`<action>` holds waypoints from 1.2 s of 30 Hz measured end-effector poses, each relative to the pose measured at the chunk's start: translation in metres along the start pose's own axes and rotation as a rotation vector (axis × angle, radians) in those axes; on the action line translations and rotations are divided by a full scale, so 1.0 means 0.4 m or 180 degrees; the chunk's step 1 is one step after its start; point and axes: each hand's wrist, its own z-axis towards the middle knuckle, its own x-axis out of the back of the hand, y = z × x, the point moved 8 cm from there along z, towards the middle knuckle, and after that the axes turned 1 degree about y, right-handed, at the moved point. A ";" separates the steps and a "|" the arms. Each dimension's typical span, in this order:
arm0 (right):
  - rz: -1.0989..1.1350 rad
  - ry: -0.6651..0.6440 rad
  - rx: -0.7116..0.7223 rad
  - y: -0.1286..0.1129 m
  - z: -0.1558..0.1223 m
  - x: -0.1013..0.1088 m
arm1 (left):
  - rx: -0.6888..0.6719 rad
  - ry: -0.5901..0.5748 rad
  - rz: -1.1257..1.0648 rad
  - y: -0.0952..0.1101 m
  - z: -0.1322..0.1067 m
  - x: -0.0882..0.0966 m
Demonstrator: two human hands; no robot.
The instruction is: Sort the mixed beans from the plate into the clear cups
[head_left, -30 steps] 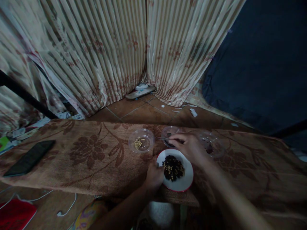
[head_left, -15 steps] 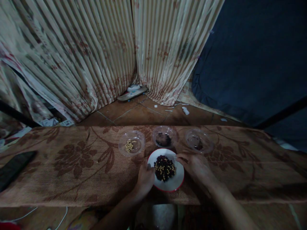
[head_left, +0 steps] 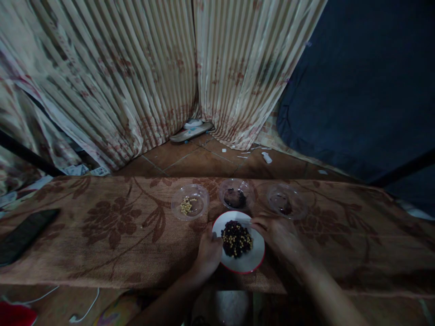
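A white plate point(head_left: 255, 260) with a red rim rests near the front of the cloth-covered table. On it lies a mound of dark beans or grains mixed with pale yellow beans point(head_left: 237, 240). My left hand point(head_left: 210, 250) is closed on the plate's left edge, thumb over the rim. From the right, my right hand point(head_left: 276, 232) reaches to the plate's upper right, its fingers pinched on a thin, pale, see-through utensil point(head_left: 245, 222) that extends over the plate. Its exact kind is hard to make out in the dim light.
Behind the plate stand three clear plastic bowls: one with yellow beans point(head_left: 200, 210), a middle bowl point(head_left: 250, 192) and a right bowl point(head_left: 299, 203), both holding dark bits. A black phone point(head_left: 27, 235) lies at the far left. Striped curtains point(head_left: 142, 81) hang beyond the table point(head_left: 125, 267).
The whole view has shifted slightly, so things sit a little farther right. Both hands keep their places at the plate, with the right still pinching the utensil.
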 end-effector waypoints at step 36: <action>0.0101 0.1545 -0.1380 0.243 -0.132 0.212 | 0.0022 -0.0073 -0.0027 -0.009 0.017 0.001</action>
